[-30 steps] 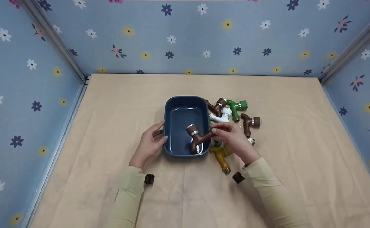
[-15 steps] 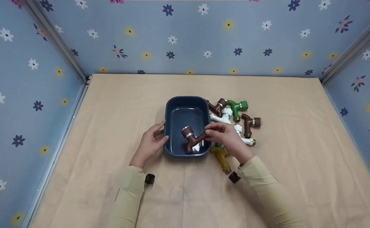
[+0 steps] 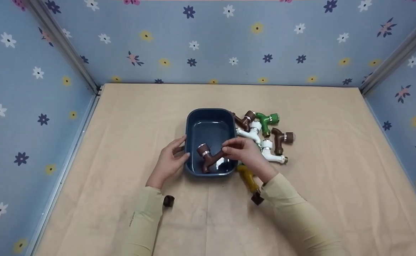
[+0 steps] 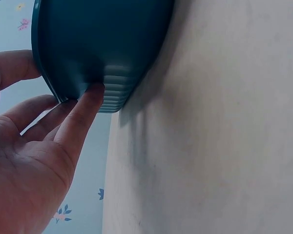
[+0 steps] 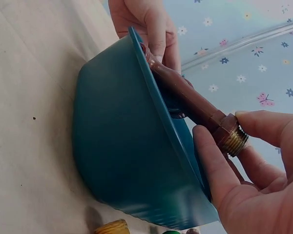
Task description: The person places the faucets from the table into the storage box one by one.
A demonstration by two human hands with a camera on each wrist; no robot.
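A brown tap (image 3: 211,160) with a ribbed knob is pinched at its threaded end by the thumb and fingers of my right hand (image 3: 245,153). The tap slants over the inside of a dark blue plastic bin (image 3: 211,113), its knob toward the left wall. In the right wrist view, the tap's brass thread (image 5: 236,142) shows between the fingertips, and its spout end overlaps the bin's far rim. My left hand (image 3: 168,161) rests against the bin's left side, fingers extended. The left wrist view shows those fingertips (image 4: 94,90) touching the outer wall and rim.
Right of the bin lie several more taps: a green tap (image 3: 267,122), a white tap (image 3: 272,153), a brown tap (image 3: 279,140) and a yellow tap (image 3: 248,179), partly hidden by my right arm. A flowered wall (image 3: 211,35) stands behind the cloth-covered table (image 3: 140,106).
My right hand has moved left with the brown tap, carrying it from the bin's right side farther over its inside. The left hand and the bin have stayed in place.
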